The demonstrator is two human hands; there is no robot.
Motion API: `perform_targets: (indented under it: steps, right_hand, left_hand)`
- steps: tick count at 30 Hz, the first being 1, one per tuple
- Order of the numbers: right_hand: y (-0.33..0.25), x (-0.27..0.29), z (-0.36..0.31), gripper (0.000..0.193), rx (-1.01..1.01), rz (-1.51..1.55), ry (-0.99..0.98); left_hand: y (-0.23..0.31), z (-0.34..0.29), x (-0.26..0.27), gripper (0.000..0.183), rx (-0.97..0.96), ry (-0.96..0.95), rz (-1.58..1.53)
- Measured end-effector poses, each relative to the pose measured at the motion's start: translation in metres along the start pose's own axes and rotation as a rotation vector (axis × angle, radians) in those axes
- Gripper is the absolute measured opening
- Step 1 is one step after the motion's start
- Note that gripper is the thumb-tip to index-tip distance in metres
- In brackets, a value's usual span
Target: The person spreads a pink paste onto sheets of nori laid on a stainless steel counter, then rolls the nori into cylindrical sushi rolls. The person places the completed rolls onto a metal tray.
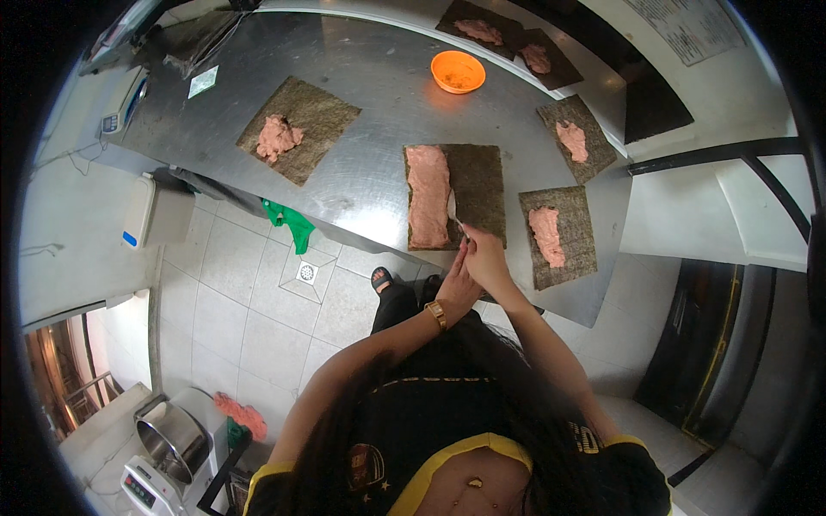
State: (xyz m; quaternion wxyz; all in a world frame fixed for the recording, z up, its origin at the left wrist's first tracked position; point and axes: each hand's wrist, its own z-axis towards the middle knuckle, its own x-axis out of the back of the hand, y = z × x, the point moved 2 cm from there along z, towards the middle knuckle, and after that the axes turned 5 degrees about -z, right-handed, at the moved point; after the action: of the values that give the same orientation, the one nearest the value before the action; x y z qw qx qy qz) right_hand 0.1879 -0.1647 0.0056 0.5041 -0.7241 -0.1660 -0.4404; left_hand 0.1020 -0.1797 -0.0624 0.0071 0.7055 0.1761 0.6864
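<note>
A dark seaweed sheet [479, 185] lies on the steel table in front of me, with a long strip of pink minced paste [428, 196] along its left part. My right hand [487, 260] grips a slim metal spoon-like utensil [453, 206]; its head touches the strip's right edge, and its exact kind is hard to make out. My left hand [456, 288], with a gold watch at the wrist, rests against the right hand near the sheet's front edge. Its fingers look stretched out and partly overlap the right hand.
More seaweed sheets with pink paste lie left [314, 129], right [572, 236] and far right [594, 159]. An orange bowl [458, 72] stands at the back. Green cloth [291, 225] hangs at the table's front edge. A mixer [172, 439] stands at lower left.
</note>
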Motion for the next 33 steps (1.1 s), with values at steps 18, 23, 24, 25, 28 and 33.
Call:
perform_targets:
  steps: [18, 23, 24, 25, 28, 33]
  right_hand:
    - [0.003, -0.007, 0.108, 0.037, 0.017, -0.134, 0.119]
    - [-0.013, 0.007, 0.111, 0.04, 0.051, -0.271, 0.12]
    - [-0.018, 0.008, 0.105, 0.041, 0.061, -0.316, 0.121]
    - [-0.025, 0.007, 0.097, 0.041, 0.07, -0.362, 0.121]
    - [-0.039, -0.001, 0.083, 0.035, 0.086, -0.47, 0.045]
    - [-0.061, -0.001, 0.067, 0.031, 0.171, -0.529, -0.126]
  left_hand:
    - [0.001, 0.002, 0.0, 0.067, 0.056, 0.172, 0.116]
    - [0.0, 0.001, 0.003, 0.063, 0.037, 0.178, 0.082]
    - [-0.001, 0.0, 0.004, 0.061, 0.032, 0.151, 0.071]
    - [-0.001, -0.001, 0.005, 0.06, 0.025, 0.124, 0.061]
    - [0.001, 0.0, 0.002, 0.056, 0.004, 0.061, 0.025]
    - [0.001, -0.001, -0.009, 0.052, -0.011, 0.053, 0.013]
